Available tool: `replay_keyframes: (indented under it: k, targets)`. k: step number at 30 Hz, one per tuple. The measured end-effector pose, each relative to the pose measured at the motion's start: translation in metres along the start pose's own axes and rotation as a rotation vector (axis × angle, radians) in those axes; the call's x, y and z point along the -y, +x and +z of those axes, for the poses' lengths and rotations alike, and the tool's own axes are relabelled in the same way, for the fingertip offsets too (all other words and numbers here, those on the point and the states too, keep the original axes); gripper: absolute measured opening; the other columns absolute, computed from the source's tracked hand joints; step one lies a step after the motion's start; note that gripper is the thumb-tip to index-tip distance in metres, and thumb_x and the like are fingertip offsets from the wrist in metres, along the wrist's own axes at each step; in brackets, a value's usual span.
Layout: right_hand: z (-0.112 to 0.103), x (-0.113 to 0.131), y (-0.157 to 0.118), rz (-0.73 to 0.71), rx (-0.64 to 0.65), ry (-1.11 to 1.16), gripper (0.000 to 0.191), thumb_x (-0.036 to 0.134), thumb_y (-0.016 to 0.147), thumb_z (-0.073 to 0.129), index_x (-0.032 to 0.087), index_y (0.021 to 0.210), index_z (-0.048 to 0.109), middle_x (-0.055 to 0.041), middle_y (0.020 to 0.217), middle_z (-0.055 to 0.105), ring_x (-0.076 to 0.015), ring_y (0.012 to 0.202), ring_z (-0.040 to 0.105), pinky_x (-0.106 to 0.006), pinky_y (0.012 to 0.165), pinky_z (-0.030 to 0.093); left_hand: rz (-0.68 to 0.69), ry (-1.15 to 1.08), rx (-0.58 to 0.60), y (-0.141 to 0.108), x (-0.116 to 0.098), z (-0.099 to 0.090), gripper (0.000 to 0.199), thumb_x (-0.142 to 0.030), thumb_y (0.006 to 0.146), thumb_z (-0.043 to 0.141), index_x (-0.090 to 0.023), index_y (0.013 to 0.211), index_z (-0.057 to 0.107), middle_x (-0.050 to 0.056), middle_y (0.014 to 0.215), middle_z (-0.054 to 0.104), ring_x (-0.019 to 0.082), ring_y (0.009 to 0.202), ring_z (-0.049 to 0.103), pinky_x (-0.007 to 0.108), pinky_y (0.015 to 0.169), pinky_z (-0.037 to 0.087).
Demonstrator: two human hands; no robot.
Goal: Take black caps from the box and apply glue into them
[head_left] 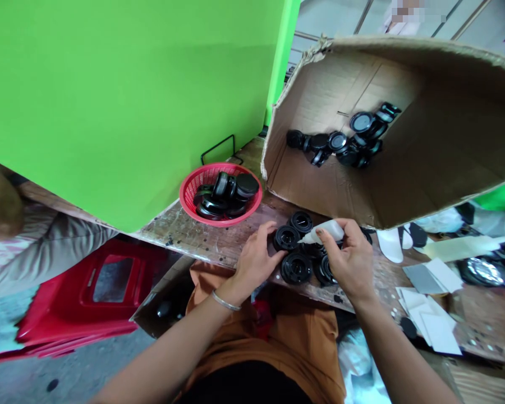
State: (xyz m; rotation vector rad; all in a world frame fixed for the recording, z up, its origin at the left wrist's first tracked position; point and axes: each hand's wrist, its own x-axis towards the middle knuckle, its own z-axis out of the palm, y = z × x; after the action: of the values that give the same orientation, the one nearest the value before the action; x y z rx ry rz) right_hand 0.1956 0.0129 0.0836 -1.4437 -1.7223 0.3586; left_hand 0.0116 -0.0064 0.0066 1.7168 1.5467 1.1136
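Observation:
My right hand [353, 261] is closed round a small white squeeze bottle [331, 229], tilted so its narrow nozzle points down and left. The nozzle tip is at the right edge of a black round part [286, 238] with a hollow, ringed top. Thumb and fingers of my left hand [256, 255] curve about that part's left side and grip it. More such parts stand close by on the bench: one behind [301, 221], one in front [296, 268], and others partly hidden under my right hand.
A red basket [185, 199] of black round pieces stands on the wooden bench [168, 233]. Behind it rises a green panel [130, 101]. A large cardboard box [425, 157] on its side holds several black pieces. White cards [440, 331] lie right. A person's leg [67, 241] and red stool [71, 303] are left.

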Motion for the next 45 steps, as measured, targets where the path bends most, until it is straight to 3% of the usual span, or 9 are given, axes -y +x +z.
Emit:
replay_keyframes:
  k: [16,23,29,40,45]
  targets:
    - [0.025,-0.003,0.02,-0.19,-0.036,-0.033,0.015,0.036,0.086,0.06,0.021,0.085,0.058,-0.0016,0.08,0.06,-0.0187,0.074,0.055,-0.032,0.072,0.044,-0.021,-0.009,-0.008,0.0,0.0,0.001,0.062,-0.022,0.075,0.073,-0.026,0.127,0.041,0.006,0.119,0.064,0.026,0.114,0.06,0.045,0.099,0.046]
    - [0.038,0.01,0.023,-0.271,0.028,0.011,0.013,0.034,0.087,0.058,0.022,0.087,0.056,-0.0022,0.081,0.059,-0.02,0.078,0.055,-0.033,0.072,0.044,-0.024,-0.004,0.004,-0.002,0.001,0.0,0.063,-0.023,0.074,0.073,-0.026,0.128,0.039,0.006,0.12,0.064,0.026,0.115,0.06,0.044,0.098,0.047]
    - [0.036,0.018,0.016,-0.305,0.11,0.047,0.008,0.029,0.087,0.059,0.022,0.088,0.055,-0.0018,0.082,0.058,-0.0188,0.079,0.056,-0.031,0.072,0.044,0.006,0.001,0.001,-0.002,0.001,0.0,0.066,-0.019,0.074,0.073,-0.026,0.128,0.038,0.006,0.119,0.064,0.025,0.114,0.06,0.042,0.097,0.048]
    - [0.023,0.012,0.005,-0.146,0.165,0.094,0.016,0.037,0.085,0.059,0.021,0.087,0.058,-0.0018,0.082,0.061,-0.0183,0.074,0.056,-0.031,0.07,0.044,0.023,-0.001,-0.005,-0.002,0.002,0.0,0.066,-0.02,0.075,0.072,-0.026,0.13,0.037,0.006,0.12,0.064,0.025,0.115,0.06,0.044,0.1,0.047]
    - [0.026,0.0,0.006,0.09,0.107,0.302,0.024,0.042,0.081,0.065,0.019,0.086,0.059,-0.0003,0.076,0.061,-0.0159,0.069,0.055,-0.029,0.065,0.044,-0.006,0.011,0.004,-0.003,0.001,-0.001,0.07,-0.021,0.076,0.072,-0.028,0.134,0.035,0.005,0.124,0.063,0.025,0.118,0.058,0.045,0.102,0.045]
